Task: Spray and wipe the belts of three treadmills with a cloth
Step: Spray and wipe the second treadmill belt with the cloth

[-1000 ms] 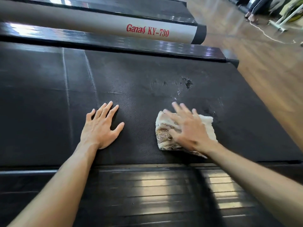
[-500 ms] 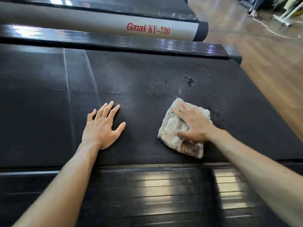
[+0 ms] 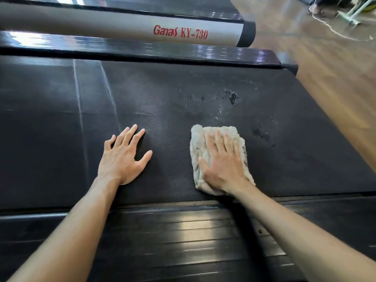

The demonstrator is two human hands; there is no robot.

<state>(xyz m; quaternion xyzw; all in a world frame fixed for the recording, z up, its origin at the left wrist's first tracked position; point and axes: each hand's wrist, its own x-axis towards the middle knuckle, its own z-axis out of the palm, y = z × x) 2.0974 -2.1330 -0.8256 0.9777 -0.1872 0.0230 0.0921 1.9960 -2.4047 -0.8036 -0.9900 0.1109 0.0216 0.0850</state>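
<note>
Head view: black textured treadmill belt [image 3: 183, 94] across most of the frame, fine woven grain, 2 pale scuff lines running up its left part. Wet dark blotch and pale specks [image 3: 231, 97] on the belt beyond the cloth, another damp smear [image 3: 261, 133] to the right of it. Left hand [image 3: 122, 157] flat on the belt, fingers straight and spread apart, thumb out to the right, holding nothing. Right hand [image 3: 222, 159] laid flat on the cloth [image 3: 213, 137], fingers straight and close together, pressing it down against the belt, not curled round it. Cloth cream-coloured, folded, lying on the right half of the belt near its close edge, well apart from the left hand. Both forearms bare, reaching in from the bottom corners.

Nearest the camera, glossy black ribbed side rail [image 3: 173, 231] with bright window glare. Beyond the belt, far side rail [image 3: 142, 49], also black and shiny. Behind that, grey frame tube [image 3: 122, 25] of a neighbouring treadmill, lettered "Ganas KY-730" in red, black end cap on the right. Wooden floor [image 3: 325, 68] at the right, brown and reflective. White cord [image 3: 333, 30] trailing over the floor top right, near blurred equipment legs.
</note>
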